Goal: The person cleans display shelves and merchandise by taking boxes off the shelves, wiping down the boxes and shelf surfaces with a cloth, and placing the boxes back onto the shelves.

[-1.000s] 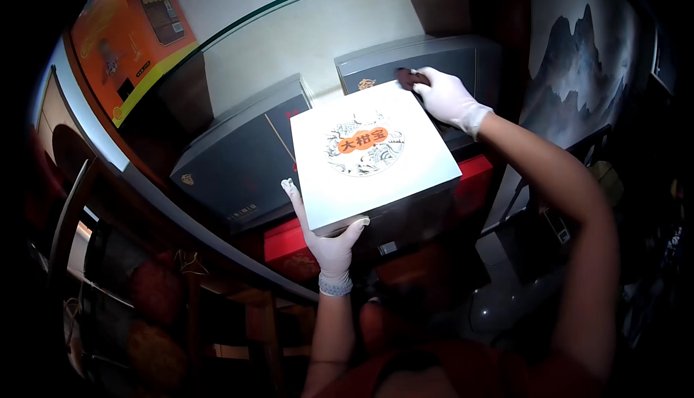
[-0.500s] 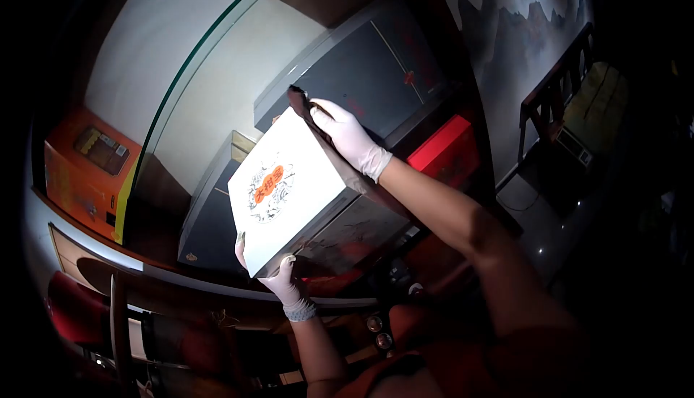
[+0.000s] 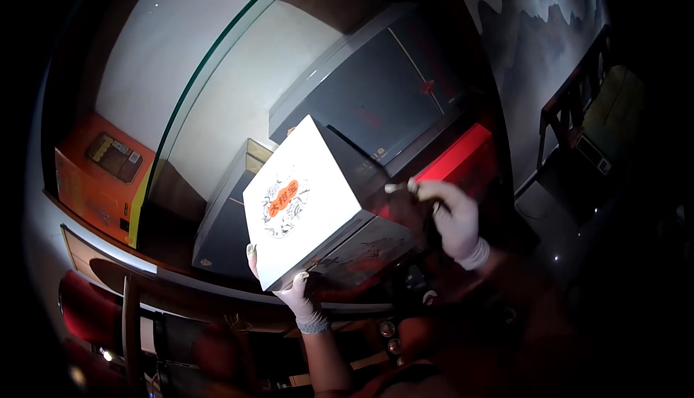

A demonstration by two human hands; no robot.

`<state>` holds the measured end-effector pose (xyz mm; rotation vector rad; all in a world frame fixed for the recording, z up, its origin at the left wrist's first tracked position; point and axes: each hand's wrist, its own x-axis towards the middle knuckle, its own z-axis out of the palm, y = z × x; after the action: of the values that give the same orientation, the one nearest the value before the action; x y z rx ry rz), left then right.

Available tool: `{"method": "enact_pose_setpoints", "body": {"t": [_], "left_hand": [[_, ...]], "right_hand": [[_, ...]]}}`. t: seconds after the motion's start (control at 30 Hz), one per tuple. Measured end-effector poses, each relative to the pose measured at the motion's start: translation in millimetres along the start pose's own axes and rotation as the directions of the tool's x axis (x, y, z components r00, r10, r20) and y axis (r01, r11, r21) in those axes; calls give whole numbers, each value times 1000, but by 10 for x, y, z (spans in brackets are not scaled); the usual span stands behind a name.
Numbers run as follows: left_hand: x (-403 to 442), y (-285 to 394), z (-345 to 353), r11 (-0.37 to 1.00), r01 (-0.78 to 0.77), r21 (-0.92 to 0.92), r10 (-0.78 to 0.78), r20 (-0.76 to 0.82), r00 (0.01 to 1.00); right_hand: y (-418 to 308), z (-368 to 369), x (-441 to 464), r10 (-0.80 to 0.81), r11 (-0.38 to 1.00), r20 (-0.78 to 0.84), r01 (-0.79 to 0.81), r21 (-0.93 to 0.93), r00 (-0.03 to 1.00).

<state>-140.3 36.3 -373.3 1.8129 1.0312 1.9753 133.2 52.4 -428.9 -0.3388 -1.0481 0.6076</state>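
A box (image 3: pixel 318 174) with a bright white top, an orange label and a line drawing is held tilted in front of a shelf. My gloved left hand (image 3: pixel 296 298) grips its lower left corner, thumb on the near side and a finger on the far edge. To the right of the box is my gloved right hand (image 3: pixel 454 223), its fingers closed on a dark cloth (image 3: pixel 413 206) that hangs by the box's dark right side. The cloth is blurred and hard to tell from the shadow.
Large dark grey boxes (image 3: pixel 369 87) stand on the shelf behind, with a red box (image 3: pixel 455 156) at the right. An orange box (image 3: pixel 101 174) is at the left beside a glass edge (image 3: pixel 189 83). A dark chair (image 3: pixel 571 101) stands at the far right.
The view has turned, and the box is now tilted with its side showing. My right hand has moved with the cloth from the box's top far edge down to its right side.
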Motion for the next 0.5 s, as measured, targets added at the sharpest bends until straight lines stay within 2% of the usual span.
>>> {"method": "enact_pose_setpoints", "body": {"t": [0.07,0.13,0.2,0.27,0.3,0.33,0.4,0.43,0.5], "left_hand": [[-2,18,28,997,-38,72,40,-23,999],[-45,-47,-18,999,13,41,-13,-19,1000],[-114,-58,-57,995,90,-44,-90,-5,996],[-181,-134,-158,983,152,-98,-153,-7,988],[-174,-111,-140,978,172,-119,-174,-7,985],[-167,-90,-95,971,192,-144,-195,-5,981],[-94,46,37,972,85,-219,-98,-49,994],[-93,71,54,968,106,-226,-124,-64,990],[-125,35,54,960,116,-254,-137,-66,988]], "right_hand": [[-125,137,680,112,971,30,-116,210,993],[-220,446,1349,158,987,191,-163,8,969],[-106,824,1800,275,923,479,-89,-375,834],[283,1119,2026,392,751,710,243,-614,585],[457,1185,2004,240,636,825,560,-532,511],[313,1244,2027,348,633,822,534,-561,451],[78,1311,1931,398,618,849,582,-529,348],[-28,1318,1837,364,731,887,503,-461,285],[-403,1198,1519,322,780,919,487,-393,226]]}}
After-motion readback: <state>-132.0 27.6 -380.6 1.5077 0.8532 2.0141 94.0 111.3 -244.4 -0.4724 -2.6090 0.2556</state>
